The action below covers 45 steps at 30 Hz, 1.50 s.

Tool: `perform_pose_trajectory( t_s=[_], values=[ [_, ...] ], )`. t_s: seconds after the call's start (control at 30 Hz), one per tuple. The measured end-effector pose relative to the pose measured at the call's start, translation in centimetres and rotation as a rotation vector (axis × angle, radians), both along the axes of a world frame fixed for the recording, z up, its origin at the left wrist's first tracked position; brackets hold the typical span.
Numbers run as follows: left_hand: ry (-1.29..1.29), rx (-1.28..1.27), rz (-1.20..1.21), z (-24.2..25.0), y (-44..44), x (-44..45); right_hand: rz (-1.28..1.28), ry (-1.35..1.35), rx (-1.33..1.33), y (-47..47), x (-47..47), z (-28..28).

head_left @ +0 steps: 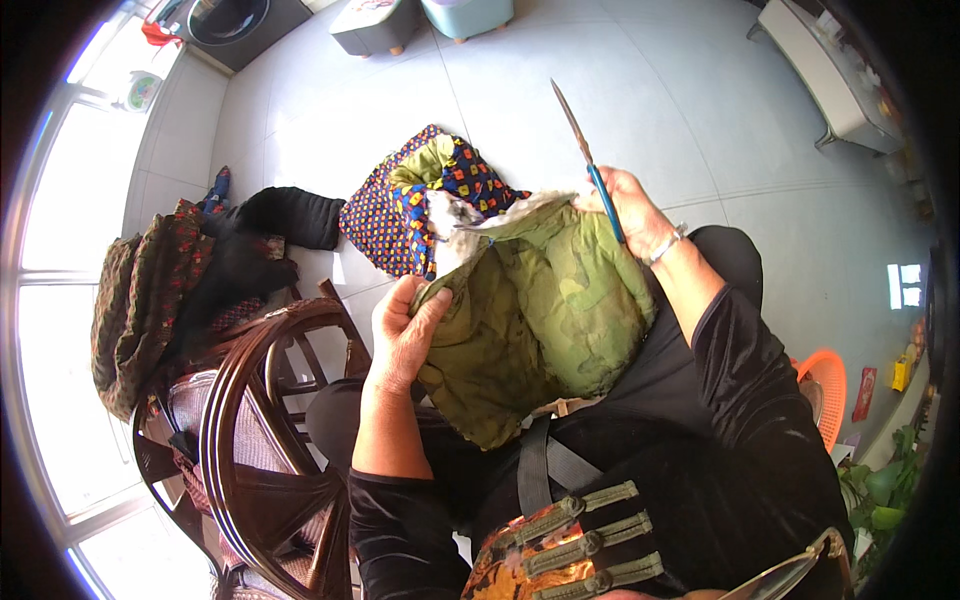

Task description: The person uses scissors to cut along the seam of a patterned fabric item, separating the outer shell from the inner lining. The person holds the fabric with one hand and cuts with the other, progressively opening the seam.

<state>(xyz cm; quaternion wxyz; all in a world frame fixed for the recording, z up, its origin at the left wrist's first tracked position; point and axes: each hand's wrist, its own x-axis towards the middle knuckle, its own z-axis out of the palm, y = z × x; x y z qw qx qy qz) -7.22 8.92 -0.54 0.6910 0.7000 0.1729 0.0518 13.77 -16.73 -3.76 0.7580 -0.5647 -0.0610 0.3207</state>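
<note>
Across my lap lies a padded green camouflage cloth (pixel 589 307), raised at its far edge by both hands. My left hand (pixel 399 334) pinches that edge between thumb and fingers on the left. Over on the right, my right hand (pixel 634 210) grips a pair of scissors (pixel 581 142) with a blue handle, blades pointing away from me. Its fingertips also hold the cloth's upper right corner. White fleecy lining (pixel 454 251) shows along the far edge. Beyond it hangs or rests navy fabric with orange and yellow squares (pixel 379 221); whether it is joined to the camouflage cloth is unclear.
A dark cane armchair (pixel 289 322) stands close on my left, with a quilted garment (pixel 120 322) and black clothing (pixel 289 217) heaped beside it. Two stools (pixel 375 26) are at the far side. An orange plastic basket (pixel 829 390) and a leafy plant (pixel 885 484) are right.
</note>
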Motion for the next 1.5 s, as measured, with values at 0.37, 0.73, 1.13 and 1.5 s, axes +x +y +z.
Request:
perform_pose_trajectory(
  t_s=[0.37,0.73,1.13,1.5],
  values=[
    [-0.035,-0.144,0.308,0.1,0.4,-1.5,-0.027,0.044,0.044,-0.4,-0.5,-0.7],
    [0.059,0.86,0.201,-2.0,-1.6,0.5,0.149,0.07,0.147,0.0,-2.9,2.4],
    [-0.162,1.283,0.181,-2.1,-3.0,5.7,0.198,0.324,0.209,0.4,-4.9,5.5],
    [-0.355,0.785,0.318,-2.8,-2.6,6.5,0.046,0.352,0.132,0.6,-4.4,4.0]
  ],
)
